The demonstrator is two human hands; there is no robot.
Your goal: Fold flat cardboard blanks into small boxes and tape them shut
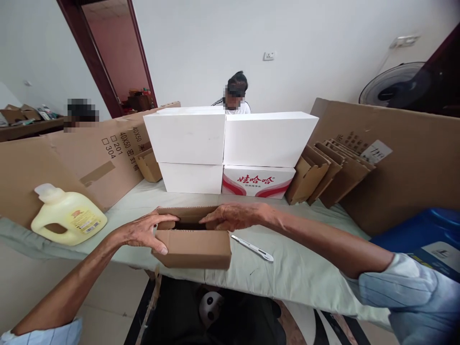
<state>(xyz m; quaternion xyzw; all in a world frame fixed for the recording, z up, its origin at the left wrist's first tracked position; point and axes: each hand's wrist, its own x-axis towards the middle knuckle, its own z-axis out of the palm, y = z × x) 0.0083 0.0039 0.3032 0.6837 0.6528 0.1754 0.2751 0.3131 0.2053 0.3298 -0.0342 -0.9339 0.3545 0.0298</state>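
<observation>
A small brown cardboard box (pixel 194 249) sits near the table's front edge, its top standing open and its inside in shadow. My left hand (pixel 145 232) grips the box's left end, thumb pressed on the front wall and fingers over the rim. At the right end, my right hand (pixel 233 218) is closed over the edge, with its index finger stretched into the opening; its other fingers are partly hidden. Just right of the box lies a white craft knife (pixel 253 248) with a slim metal blade, touched by neither hand.
White cartons (pixel 189 139) stand stacked behind the box, one bearing red print (pixel 258 181). Folded cardboard pieces (pixel 312 172) lean at right, near a blue container (pixel 424 239). A yellow jug (pixel 68 215) stands at left. Large cardboard panels flank the table (pixel 309 239). Two people are beyond.
</observation>
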